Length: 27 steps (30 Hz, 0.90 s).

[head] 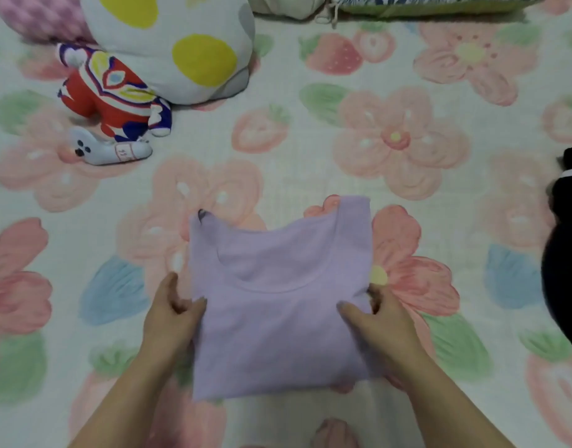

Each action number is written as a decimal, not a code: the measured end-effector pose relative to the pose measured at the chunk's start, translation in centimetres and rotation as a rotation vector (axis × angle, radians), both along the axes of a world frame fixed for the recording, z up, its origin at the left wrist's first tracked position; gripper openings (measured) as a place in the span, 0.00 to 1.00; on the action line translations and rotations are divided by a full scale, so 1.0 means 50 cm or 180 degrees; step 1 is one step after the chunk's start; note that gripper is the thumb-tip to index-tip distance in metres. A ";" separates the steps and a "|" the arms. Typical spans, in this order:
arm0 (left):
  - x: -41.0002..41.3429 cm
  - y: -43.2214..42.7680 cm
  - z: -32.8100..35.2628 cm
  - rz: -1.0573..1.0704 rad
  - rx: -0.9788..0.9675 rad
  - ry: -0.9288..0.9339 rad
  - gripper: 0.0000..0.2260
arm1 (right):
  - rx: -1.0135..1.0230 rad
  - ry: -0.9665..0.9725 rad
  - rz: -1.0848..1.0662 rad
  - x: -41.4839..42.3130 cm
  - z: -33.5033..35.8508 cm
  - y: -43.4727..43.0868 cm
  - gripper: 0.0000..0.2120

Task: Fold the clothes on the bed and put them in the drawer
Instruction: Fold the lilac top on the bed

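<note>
A lilac top (278,305) lies folded into a rough rectangle on the flowered bedspread (310,150), its neckline facing away from me. My left hand (171,315) pinches the garment's left edge between thumb and fingers. My right hand (378,321) grips the right edge, thumb on top of the cloth and fingers curled under it. No drawer is in view.
A red, white and blue plush figure (113,95) and a white cushion with yellow spots (175,43) sit at the back left, with a small grey toy (110,150) before them. A dark garment (565,253) lies at the right edge. Pillows (423,4) line the far side.
</note>
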State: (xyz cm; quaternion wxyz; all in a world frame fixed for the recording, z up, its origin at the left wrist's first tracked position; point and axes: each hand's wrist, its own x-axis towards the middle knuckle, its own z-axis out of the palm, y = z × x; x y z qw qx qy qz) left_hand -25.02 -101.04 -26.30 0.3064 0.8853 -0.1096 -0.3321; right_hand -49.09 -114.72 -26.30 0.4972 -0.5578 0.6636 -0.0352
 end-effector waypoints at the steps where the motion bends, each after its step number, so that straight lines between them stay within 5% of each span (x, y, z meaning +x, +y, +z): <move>1: -0.015 0.016 -0.010 0.0084 0.0083 -0.0200 0.34 | -0.0105 0.0240 0.0017 -0.005 -0.011 0.009 0.29; 8: -0.150 0.110 -0.022 0.0327 0.0111 -0.0538 0.09 | 0.0008 0.0366 0.0268 -0.061 -0.018 0.077 0.13; 10: -0.147 0.114 -0.018 0.0373 0.0085 -0.0685 0.09 | -0.0062 0.0068 0.0150 -0.078 -0.011 0.083 0.09; 15: -0.112 0.134 -0.014 0.0466 -0.0084 -0.0229 0.09 | -0.0315 -0.0383 -0.0313 -0.127 0.004 0.087 0.18; 22: -0.103 0.157 -0.029 -0.0134 0.0260 0.0285 0.05 | 0.1339 -0.0682 -0.1068 -0.143 -0.008 0.115 0.07; 27: -0.081 0.138 -0.024 -0.0470 0.0653 -0.0303 0.10 | 0.0023 0.0318 -0.0412 -0.147 -0.019 0.082 0.08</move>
